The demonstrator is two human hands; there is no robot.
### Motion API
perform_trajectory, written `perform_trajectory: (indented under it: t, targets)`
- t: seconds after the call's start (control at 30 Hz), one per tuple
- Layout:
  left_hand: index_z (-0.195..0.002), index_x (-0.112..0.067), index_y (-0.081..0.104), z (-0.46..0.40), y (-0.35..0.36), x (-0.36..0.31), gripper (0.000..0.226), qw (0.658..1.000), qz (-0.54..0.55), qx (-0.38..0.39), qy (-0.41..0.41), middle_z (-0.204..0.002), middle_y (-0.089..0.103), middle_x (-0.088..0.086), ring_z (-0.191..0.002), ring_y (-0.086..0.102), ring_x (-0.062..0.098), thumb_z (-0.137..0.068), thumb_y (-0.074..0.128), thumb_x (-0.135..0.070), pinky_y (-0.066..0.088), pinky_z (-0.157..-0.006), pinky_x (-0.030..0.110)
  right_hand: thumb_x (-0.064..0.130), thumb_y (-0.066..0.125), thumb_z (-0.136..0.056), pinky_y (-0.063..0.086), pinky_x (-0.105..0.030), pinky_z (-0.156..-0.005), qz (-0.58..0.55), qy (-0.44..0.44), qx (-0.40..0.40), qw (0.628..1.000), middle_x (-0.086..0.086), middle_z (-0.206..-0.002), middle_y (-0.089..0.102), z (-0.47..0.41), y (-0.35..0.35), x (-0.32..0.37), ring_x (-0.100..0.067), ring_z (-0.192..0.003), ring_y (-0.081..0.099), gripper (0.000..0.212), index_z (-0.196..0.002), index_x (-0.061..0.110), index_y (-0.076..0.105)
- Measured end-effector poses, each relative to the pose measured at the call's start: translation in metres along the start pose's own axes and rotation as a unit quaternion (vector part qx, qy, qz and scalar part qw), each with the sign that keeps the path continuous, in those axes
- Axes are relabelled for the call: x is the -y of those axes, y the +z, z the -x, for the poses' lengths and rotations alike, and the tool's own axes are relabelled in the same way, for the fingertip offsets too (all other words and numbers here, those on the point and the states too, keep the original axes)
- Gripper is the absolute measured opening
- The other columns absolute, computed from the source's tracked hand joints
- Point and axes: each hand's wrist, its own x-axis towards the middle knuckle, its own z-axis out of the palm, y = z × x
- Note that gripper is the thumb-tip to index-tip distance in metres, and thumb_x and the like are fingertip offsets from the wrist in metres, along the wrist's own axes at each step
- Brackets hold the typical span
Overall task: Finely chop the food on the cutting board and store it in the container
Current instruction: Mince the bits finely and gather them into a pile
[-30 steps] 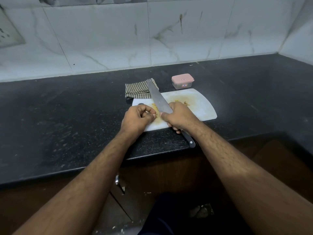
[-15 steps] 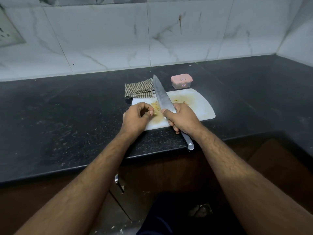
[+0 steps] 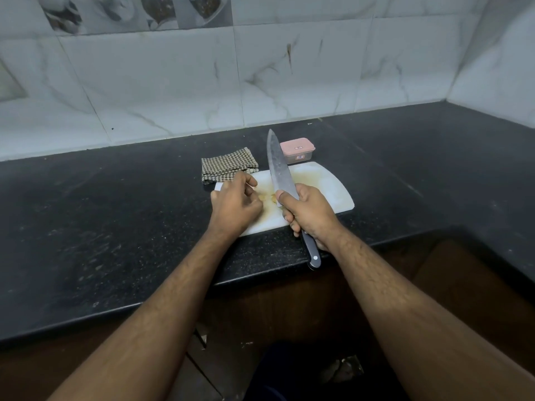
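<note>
A white cutting board [image 3: 327, 186] lies on the black counter, stained yellow. A small pile of pale yellow chopped food [image 3: 268, 198] sits on it between my hands. My right hand [image 3: 309, 212] grips the black handle of a large chef's knife [image 3: 278, 166], forefinger and thumb at the blade's base. The blade is lifted and points away toward the wall. My left hand [image 3: 235, 204] rests on the board's left part with fingers curled, fingertips against the food's left edge. The pink-lidded container [image 3: 298, 149] stands shut just behind the board.
A folded checked cloth [image 3: 225, 169] lies at the board's back left corner, touching it. The black counter [image 3: 115, 227] runs left and right, and its front edge passes under my wrists. Marble tiles form the wall behind.
The knife's tip has swung rightward, from over the cloth to near the container. My left hand has slid toward the board's left edge. The food pile shows more between the hands.
</note>
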Motion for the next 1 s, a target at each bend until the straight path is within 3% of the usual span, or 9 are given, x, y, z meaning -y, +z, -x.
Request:
perform_trajectory:
  t: [0.1,0.23,0.37,0.5,0.6,0.7,0.83,0.9,1.0]
  targets:
    - [-0.108,-0.024,0.045,0.0,0.004,0.004,0.017,0.997,-0.065,0.022,0.019,-0.09,0.058,-0.007,-0.094,0.052,0.021,-0.096,0.052,-0.014,0.027,-0.087,0.039,0.031,0.058,-0.101,0.039,-0.026,-0.039,-0.007,-0.005,0.0,1.0,-0.001,-0.057,0.054,0.0,-0.001,-0.001,-0.012,-0.039,0.041,0.025,-0.103,0.006,0.06]
    - [-0.11,-0.024,0.047,-0.003,0.005,0.008,0.012,0.997,-0.075,0.036,0.003,-0.096,0.06,-0.008,-0.097,0.051,0.02,-0.1,0.049,-0.017,0.021,-0.083,0.036,0.032,0.058,-0.1,0.039,-0.026,-0.039,0.002,-0.009,0.002,1.0,-0.003,-0.058,0.055,-0.001,0.001,-0.002,-0.013,-0.039,0.041,0.024,-0.103,0.008,0.06]
    - [-0.11,-0.027,0.051,-0.003,0.005,0.011,0.014,0.998,-0.059,0.037,0.003,-0.089,0.059,-0.013,-0.095,0.054,0.019,-0.1,0.048,-0.018,0.019,-0.082,0.033,0.032,0.058,-0.1,0.039,-0.026,-0.04,0.006,-0.011,-0.001,1.0,-0.002,-0.058,0.055,-0.001,0.001,-0.003,-0.013,-0.039,0.041,0.022,-0.102,0.01,0.059]
    - [-0.106,-0.032,0.054,-0.003,0.005,0.016,0.014,0.999,0.02,0.033,-0.025,-0.088,0.067,-0.014,-0.096,0.058,0.016,-0.102,0.046,-0.02,0.022,-0.091,0.031,0.032,0.057,-0.1,0.039,-0.026,-0.041,0.004,-0.01,0.002,1.0,-0.001,-0.058,0.055,-0.001,0.001,-0.004,-0.012,-0.039,0.041,0.019,-0.101,0.013,0.06]
    - [-0.099,-0.038,0.054,-0.003,0.005,0.023,0.015,0.996,0.086,0.023,-0.029,-0.084,0.064,-0.02,-0.09,0.057,0.009,-0.102,0.048,-0.025,0.035,-0.107,0.043,0.032,0.057,-0.101,0.039,-0.026,-0.041,0.005,-0.011,0.002,1.0,-0.002,-0.058,0.055,-0.001,0.001,-0.002,-0.012,-0.039,0.041,0.015,-0.1,0.017,0.061]
    - [-0.099,-0.044,0.055,-0.005,0.005,0.026,0.017,0.996,0.084,0.025,-0.032,-0.093,0.066,-0.019,-0.097,0.06,0.009,-0.104,0.052,-0.028,0.033,-0.108,0.042,0.032,0.057,-0.101,0.04,-0.025,-0.04,0.011,-0.012,-0.002,1.0,-0.001,-0.058,0.056,0.0,0.001,-0.002,-0.012,-0.038,0.042,0.014,-0.1,0.019,0.061]
    - [-0.105,-0.062,0.055,-0.005,0.003,0.027,0.02,0.991,0.117,0.046,-0.048,-0.093,0.07,-0.026,-0.104,0.066,0.016,-0.093,0.052,-0.046,0.042,-0.108,0.06,0.031,0.057,-0.101,0.04,-0.026,-0.041,0.009,-0.011,-0.002,1.0,-0.001,-0.058,0.056,0.0,0.001,-0.002,-0.012,-0.039,0.042,0.016,-0.101,0.017,0.061]
    - [-0.107,-0.06,0.054,-0.004,0.002,0.023,0.022,0.992,0.109,0.045,-0.045,-0.09,0.071,-0.025,-0.1,0.066,0.017,-0.094,0.052,-0.042,0.043,-0.106,0.061,0.031,0.057,-0.101,0.04,-0.026,-0.041,0.01,-0.009,-0.004,1.0,-0.002,-0.058,0.055,0.0,0.001,-0.001,-0.012,-0.038,0.042,0.017,-0.102,0.015,0.061]
    - [-0.112,-0.047,0.053,-0.001,0.001,0.015,0.022,0.996,0.081,0.024,-0.038,-0.092,0.073,-0.015,-0.099,0.066,0.017,-0.101,0.054,-0.028,0.035,-0.112,0.052,0.031,0.057,-0.101,0.039,-0.025,-0.04,0.011,-0.007,-0.006,1.0,-0.002,-0.058,0.055,0.0,0.001,-0.001,-0.012,-0.038,0.041,0.019,-0.103,0.012,0.061]
